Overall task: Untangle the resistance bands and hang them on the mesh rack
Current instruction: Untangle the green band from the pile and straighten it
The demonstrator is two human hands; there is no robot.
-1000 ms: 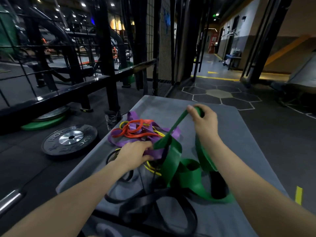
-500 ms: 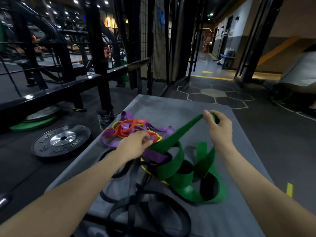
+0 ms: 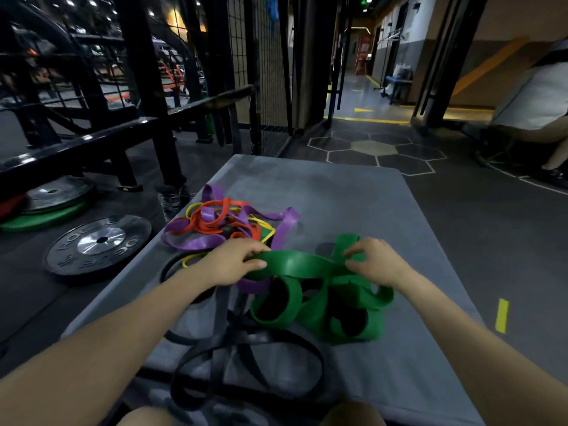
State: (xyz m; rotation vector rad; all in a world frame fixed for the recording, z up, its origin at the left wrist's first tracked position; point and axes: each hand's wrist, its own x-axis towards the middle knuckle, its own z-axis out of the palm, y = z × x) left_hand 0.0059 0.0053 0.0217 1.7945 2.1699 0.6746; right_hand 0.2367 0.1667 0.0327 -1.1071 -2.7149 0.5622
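A tangle of resistance bands lies on a grey mat [image 3: 353, 198]. The wide green band [image 3: 307, 265] is coiled in loops at the middle. My left hand [image 3: 233, 262] pinches its left part between thumb and fingers. My right hand [image 3: 375, 265] grips the green band's right part, fingers curled over it. A purple band [image 3: 196, 241], an orange band [image 3: 215, 222] and a thin yellow band [image 3: 264, 224] are knotted together just beyond my left hand. Black bands [image 3: 233, 358] loop near the mat's front edge. The mesh rack [image 3: 270, 66] stands upright beyond the mat's far left corner.
A black weight plate [image 3: 98, 244] lies flat on the floor left of the mat, with stacked plates [image 3: 46, 207] further left. A black steel frame [image 3: 147, 96] runs along the left. A person sits at the far right [image 3: 538, 103]. Dark floor stretches to the right.
My right hand has come down and back from holding the green band stretched up, now low over the coils. My left hand shifted from the purple band onto the green band.
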